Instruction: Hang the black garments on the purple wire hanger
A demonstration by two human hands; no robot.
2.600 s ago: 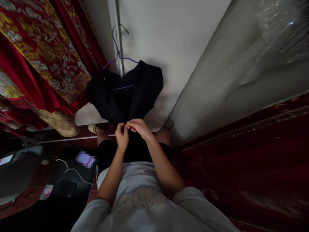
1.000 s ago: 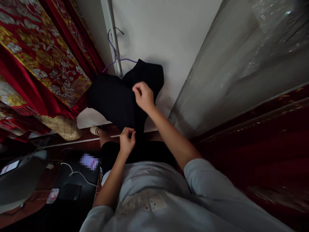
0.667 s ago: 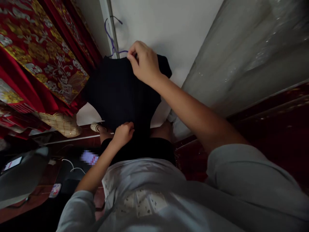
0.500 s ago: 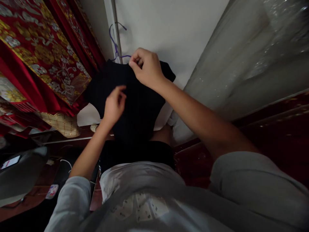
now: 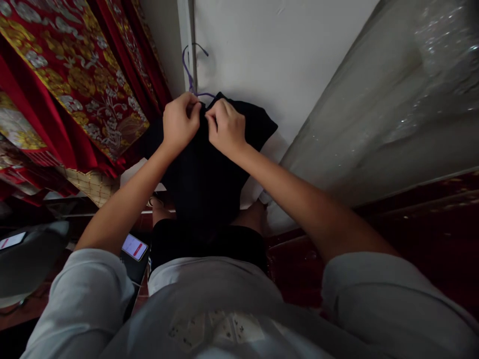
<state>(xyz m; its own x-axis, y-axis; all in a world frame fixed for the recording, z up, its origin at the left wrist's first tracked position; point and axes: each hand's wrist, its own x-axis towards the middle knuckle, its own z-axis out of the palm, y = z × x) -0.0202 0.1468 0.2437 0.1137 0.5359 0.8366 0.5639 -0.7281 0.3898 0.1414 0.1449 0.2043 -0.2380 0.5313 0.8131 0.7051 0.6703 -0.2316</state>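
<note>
A black short-sleeved shirt [image 5: 202,169] hangs down in front of my lap, its top edge near a purple clothes hanger [image 5: 190,82]. My left hand [image 5: 181,122] is closed in a pinch at the shirt's neckline, just below the hanger. Close beside it, my right hand [image 5: 226,124] pinches the cloth of the same neckline, thumb against forefinger. Between the two hands the dark fabric is drawn up in a small fold. Most of the hanger's lower part is hidden by the shirt and my hands.
Red embroidered cloth [image 5: 86,75] with gold and silver flowers hangs at the left. Plastic-wrapped material [image 5: 355,124] leans along the right. A white wall [image 5: 269,45] stands ahead. At lower left are a lit phone [image 5: 134,247], a second phone [image 5: 13,240] and a grey seat [image 5: 33,264].
My left hand has moved up from the shirt's front to the neckline and closed there. The right hand has come slightly down, drawing the collar cloth together. A lit phone has come into sight.
</note>
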